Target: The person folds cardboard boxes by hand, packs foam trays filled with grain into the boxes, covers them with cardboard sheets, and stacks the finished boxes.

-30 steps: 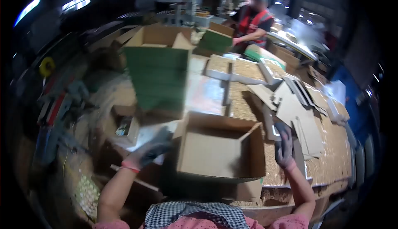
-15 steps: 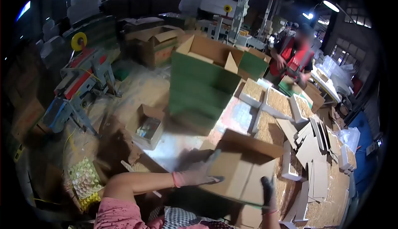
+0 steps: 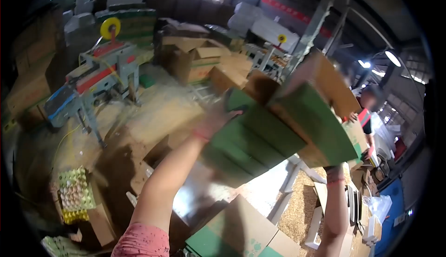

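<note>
My left hand [image 3: 220, 116], in a grey glove, is on the upper left corner of a green carton [image 3: 255, 138] with its thumb stretched across the side. This carton leans to the right and shows several horizontal seams. Against it, farther right, a second green carton [image 3: 320, 122] is tilted, its brown inner flap [image 3: 332, 87] upright. My right hand [image 3: 334, 169] grips this second carton from below at its lower corner; most of the fingers are hidden behind it. Below both arms lies a brown carton [image 3: 241, 229] with green printing.
A person in a red vest [image 3: 364, 117] stands beyond the cartons, a hand close to the tilted one. Straw-filled white trays [image 3: 302, 201] line the right side. Egg trays [image 3: 76, 192] are at lower left. A taping machine [image 3: 102, 69] and brown cartons [image 3: 204, 62] stand behind.
Both hands have moved up and away from the open carton in front to the green cartons behind it. The green cartons now lean to the right. The view has lifted.
</note>
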The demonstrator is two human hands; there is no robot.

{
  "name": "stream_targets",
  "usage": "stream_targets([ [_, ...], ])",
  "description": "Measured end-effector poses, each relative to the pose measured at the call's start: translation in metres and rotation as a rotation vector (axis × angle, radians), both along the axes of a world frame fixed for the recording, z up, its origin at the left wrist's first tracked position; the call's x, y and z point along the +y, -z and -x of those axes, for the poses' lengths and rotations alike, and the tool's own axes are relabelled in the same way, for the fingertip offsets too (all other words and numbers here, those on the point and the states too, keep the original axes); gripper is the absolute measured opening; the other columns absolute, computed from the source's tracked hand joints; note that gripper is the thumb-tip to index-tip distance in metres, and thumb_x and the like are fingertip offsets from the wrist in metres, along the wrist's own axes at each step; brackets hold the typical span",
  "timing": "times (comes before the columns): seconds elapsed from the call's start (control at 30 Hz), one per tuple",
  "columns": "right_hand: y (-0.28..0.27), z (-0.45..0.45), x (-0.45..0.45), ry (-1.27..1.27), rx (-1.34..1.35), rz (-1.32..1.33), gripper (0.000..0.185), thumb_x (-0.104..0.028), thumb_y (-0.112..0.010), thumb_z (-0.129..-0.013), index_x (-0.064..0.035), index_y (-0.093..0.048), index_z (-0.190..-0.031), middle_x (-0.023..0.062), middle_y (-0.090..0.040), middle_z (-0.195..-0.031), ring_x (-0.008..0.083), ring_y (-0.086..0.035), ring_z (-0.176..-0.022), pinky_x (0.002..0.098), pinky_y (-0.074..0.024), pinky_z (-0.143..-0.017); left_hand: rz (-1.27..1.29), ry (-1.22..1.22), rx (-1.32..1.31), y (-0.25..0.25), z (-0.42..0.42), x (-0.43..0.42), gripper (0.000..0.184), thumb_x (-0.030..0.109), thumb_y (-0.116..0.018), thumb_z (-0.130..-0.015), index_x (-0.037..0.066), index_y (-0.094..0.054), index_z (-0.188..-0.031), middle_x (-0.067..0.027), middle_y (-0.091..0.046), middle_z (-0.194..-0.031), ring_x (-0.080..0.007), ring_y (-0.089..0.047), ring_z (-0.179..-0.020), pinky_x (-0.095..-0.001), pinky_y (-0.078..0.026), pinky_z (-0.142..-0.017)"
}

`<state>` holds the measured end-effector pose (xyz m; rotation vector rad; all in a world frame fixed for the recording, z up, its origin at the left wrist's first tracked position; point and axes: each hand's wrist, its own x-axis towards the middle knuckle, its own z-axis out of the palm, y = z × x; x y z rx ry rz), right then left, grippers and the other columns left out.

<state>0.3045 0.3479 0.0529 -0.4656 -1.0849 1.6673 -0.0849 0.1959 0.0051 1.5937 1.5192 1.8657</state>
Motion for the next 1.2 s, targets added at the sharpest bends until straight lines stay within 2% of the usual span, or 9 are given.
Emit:
stream_targets([
  [0.27, 0.011, 0.059, 0.016, -0.409, -0.037, 0.057, 0.052, -0.041, -0.054, -0.094, -0.0017, -0.051, -0.129, 0.0128, -0.059, -0.125, 0.0300, -0.057, -0.113, 0.0427, -0.0474, -0.099, -0.047, 0.054, -0.110, 0.011, -0.006, -0.020, 0.096, 0.032, -0.067, -0.085, 0.009, -0.003, -0.153, -0.0235, -0.028, -0.151, -0.0344, -0.032, -0.139, -0.0357, -0.030, -0.111],
  [0.37, -0.012, 0.016, -0.064, 0.045, -0.145, 0.331, 0.050, -0.046, -0.048, -0.096, -0.0135, -0.048, -0.134, 0.0100, -0.054, -0.130, 0.0305, -0.057, -0.113, 0.0450, -0.0477, -0.097, 0.163, -0.197, -0.259, 0.043, -0.006, -0.063, 0.090, 0.040, -0.067, -0.084, 0.001, -0.018, -0.148, -0.0249, -0.036, -0.145, -0.0378, -0.037, -0.133, -0.0388, -0.032, -0.109],
  [0.47, 0.080, -0.132, -0.089, 0.263, -0.376, 0.001, 0.044, -0.034, -0.042, -0.101, -0.0187, -0.039, -0.142, 0.0065, -0.044, -0.137, 0.0255, -0.049, -0.121, 0.0382, -0.0440, -0.098, 0.958, -0.392, 0.578, 0.116, -0.020, -0.143, 0.080, 0.046, -0.065, -0.083, -0.001, -0.035, -0.141, -0.0274, -0.053, -0.124, -0.0409, -0.052, -0.116, -0.0453, -0.042, -0.099],
  [0.57, 0.150, -0.236, -0.186, 0.469, -0.466, 0.151, 0.053, -0.033, -0.047, -0.101, -0.0116, -0.034, -0.147, 0.0033, -0.040, -0.145, 0.0150, -0.043, -0.126, 0.0316, -0.0327, -0.103, 0.736, -0.314, 0.745, 0.187, -0.052, -0.187, 0.051, 0.027, -0.062, -0.082, 0.003, -0.049, -0.125, -0.0208, -0.064, -0.107, -0.0352, -0.065, -0.086, -0.0438, -0.052, -0.076],
  [0.67, 0.189, -0.296, -0.273, 0.790, -1.102, -0.052, 0.063, -0.036, -0.046, -0.101, 0.0050, -0.028, -0.146, 0.0148, -0.036, -0.148, 0.0226, -0.035, -0.135, 0.0337, -0.0268, -0.111, 0.932, -0.174, 0.659, 0.148, -0.110, -0.201, 0.070, 0.035, -0.058, -0.087, -0.001, -0.033, -0.141, -0.0223, -0.059, -0.117, -0.0345, -0.057, -0.109, -0.0468, -0.041, -0.096],
  [0.73, 0.186, -0.295, -0.307, 0.805, -1.317, 0.193, 0.070, -0.039, -0.049, -0.099, 0.0043, -0.023, -0.147, 0.0182, -0.035, -0.148, 0.0247, -0.034, -0.136, 0.0339, -0.0260, -0.112, 0.461, -0.313, 0.981, 0.111, -0.158, -0.205, 0.079, 0.037, -0.060, -0.087, -0.005, -0.024, -0.144, -0.0296, -0.046, -0.132, -0.0385, -0.047, -0.122, -0.0463, -0.036, -0.103],
  [0.83, 0.209, -0.297, -0.313, 0.520, -0.920, 0.415, 0.084, -0.043, -0.056, -0.094, 0.0043, -0.015, -0.149, 0.0188, -0.030, -0.150, 0.0249, -0.028, -0.139, 0.0335, -0.0187, -0.114, 0.468, 0.005, 0.427, 0.115, -0.212, -0.169, 0.083, 0.039, -0.061, -0.087, -0.004, -0.021, -0.145, -0.0329, -0.031, -0.143, -0.0421, -0.037, -0.130, -0.0454, -0.033, -0.107],
  [0.93, 0.183, -0.265, -0.311, 0.413, -0.762, 0.306, 0.083, -0.030, -0.060, -0.092, 0.0004, -0.010, -0.151, 0.0203, -0.025, -0.152, 0.0260, -0.022, -0.142, 0.0335, -0.0188, -0.115, 0.892, -0.109, 0.890, 0.121, -0.260, -0.147, 0.081, 0.039, -0.060, -0.089, 0.000, -0.020, -0.147, -0.0306, -0.032, -0.145, -0.0418, -0.040, -0.129, -0.0440, -0.037, -0.104],
  [1.2, 0.159, -0.269, -0.277, 0.493, -0.835, -0.018, 0.071, 0.003, -0.051, -0.081, -0.0009, -0.026, -0.147, 0.0141, -0.038, -0.145, 0.0217, -0.039, -0.131, 0.0275, -0.0328, -0.106, 0.553, 0.055, 0.658, 0.075, -0.288, -0.146, 0.080, 0.043, -0.060, -0.086, 0.002, -0.028, -0.146, -0.0244, -0.034, -0.145, -0.0390, -0.035, -0.133, -0.0467, -0.037, -0.105],
])
